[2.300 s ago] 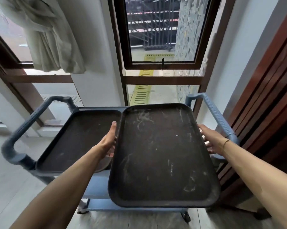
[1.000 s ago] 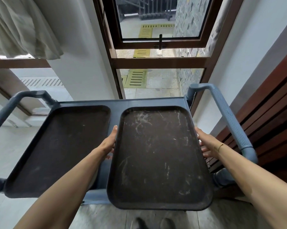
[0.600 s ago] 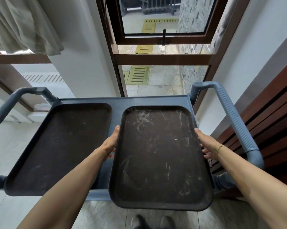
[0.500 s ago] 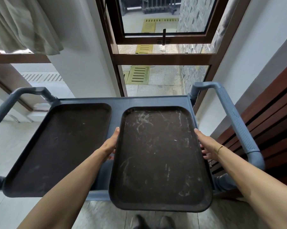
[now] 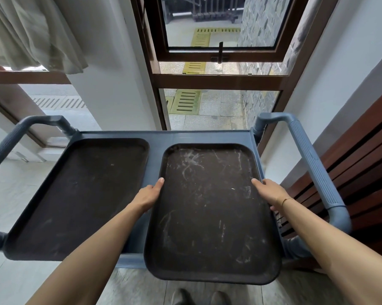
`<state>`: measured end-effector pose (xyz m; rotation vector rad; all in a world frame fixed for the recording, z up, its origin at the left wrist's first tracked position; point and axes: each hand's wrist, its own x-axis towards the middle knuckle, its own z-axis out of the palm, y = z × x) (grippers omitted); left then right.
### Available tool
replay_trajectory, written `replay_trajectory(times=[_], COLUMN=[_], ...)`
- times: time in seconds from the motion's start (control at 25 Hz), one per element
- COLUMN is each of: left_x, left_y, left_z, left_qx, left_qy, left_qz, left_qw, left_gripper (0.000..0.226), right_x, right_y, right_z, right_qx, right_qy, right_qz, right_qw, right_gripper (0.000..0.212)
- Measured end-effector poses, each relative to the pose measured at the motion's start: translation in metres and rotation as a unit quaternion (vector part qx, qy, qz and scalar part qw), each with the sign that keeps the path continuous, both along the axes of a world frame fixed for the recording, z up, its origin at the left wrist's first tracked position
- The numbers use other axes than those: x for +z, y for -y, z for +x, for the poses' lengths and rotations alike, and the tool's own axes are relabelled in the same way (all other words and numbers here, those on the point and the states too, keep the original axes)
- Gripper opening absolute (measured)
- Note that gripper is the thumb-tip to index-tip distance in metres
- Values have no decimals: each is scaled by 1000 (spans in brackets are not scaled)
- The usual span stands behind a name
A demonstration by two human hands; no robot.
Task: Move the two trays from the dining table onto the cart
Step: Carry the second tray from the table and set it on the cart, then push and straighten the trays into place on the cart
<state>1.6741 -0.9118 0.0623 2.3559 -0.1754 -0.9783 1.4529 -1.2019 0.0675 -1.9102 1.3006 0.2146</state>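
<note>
A dark brown scratched tray [image 5: 209, 208] sits over the right half of the blue-grey cart [image 5: 198, 136], its near end sticking out past the cart's front edge. My left hand [image 5: 149, 194] grips its left rim and my right hand [image 5: 270, 192] grips its right rim, thumbs on top. A second dark tray [image 5: 82, 194] lies flat on the cart's left half, with no hand on it.
The cart has a ribbed handle on the right [image 5: 313, 166] and another on the left [image 5: 14, 137]. A window frame [image 5: 218, 80] and white wall stand behind it. Wooden slats [image 5: 361, 172] run along the right. My shoes [image 5: 198, 298] show on the floor below.
The held tray has moved a little farther onto the cart and lower; both hands keep the same grip on its rims. The left tray has not moved.
</note>
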Motion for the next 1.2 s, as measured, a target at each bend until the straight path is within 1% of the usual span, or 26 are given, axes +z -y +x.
replay_trajectory(times=[0.08,0.16,0.32,0.48,0.6,0.76,0.88,0.92,1.08,1.2], left_x=[1,4,18,37,47,50,45,42,29,24], left_y=[-4,-14,-47,-104,-157,-229,-268,-278,-304,-313], left_z=[-3,-6,-4,17,40,73,94,99,112,112], left_qx=[-3,1,-27,-53,-56,-81,-111,-122,-143,-153], left_qy=[38,64,120,160,195,214,218,221,224,218], left_qz=[5,-9,-9,-4,-21,-41,-58,-62,-65,-66], left_qw=[999,998,992,986,979,973,968,966,962,962], left_gripper=[78,73,68,66,61,59,55,53,60,57], right_x=[4,8,13,24,28,24,21,21,16,16], right_y=[-2,-8,-39,-100,-160,-248,-298,-311,-351,-369], right_z=[5,13,39,82,115,152,169,171,175,176], right_qx=[44,63,87,126,164,197,212,216,236,267], right_qy=[7,26,52,86,99,111,121,121,108,99], right_qz=[-78,-110,-110,-118,-122,-108,-106,-102,-121,-152], right_qw=[996,992,989,981,974,968,964,964,958,947], right_gripper=[63,61,60,60,60,58,56,56,55,52])
